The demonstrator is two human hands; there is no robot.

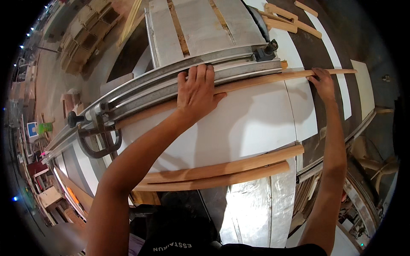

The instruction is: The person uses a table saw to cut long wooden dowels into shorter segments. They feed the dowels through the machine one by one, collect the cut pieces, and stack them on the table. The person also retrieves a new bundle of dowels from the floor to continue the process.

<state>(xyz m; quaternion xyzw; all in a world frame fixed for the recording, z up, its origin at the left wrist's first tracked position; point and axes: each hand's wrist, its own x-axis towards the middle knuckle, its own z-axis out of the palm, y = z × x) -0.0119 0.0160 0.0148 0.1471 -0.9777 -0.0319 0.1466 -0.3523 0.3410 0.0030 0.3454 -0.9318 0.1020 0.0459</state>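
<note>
A long, slim wooden strip (265,80) lies along the near side of a grey metal fence (149,96), its right end reaching past the fence. My left hand (196,91) is closed over fence and strip; its fingers bend onto the metal and its thumb rests by the strip's near edge. Farther right, my right hand (322,83) pinches the same strip near its far right end. Beneath the strip is a white panel (252,123). Two more wooden strips (239,166) lie side by side at the panel's near edge, close to my body.
A dark C-clamp (100,143) grips the fence's left end. Beyond the fence stands a slotted metal machine table (198,25). Short wooden pieces (284,23) are piled at the far right. Stacked boxes or blocks (85,34) stand on the floor at the far left.
</note>
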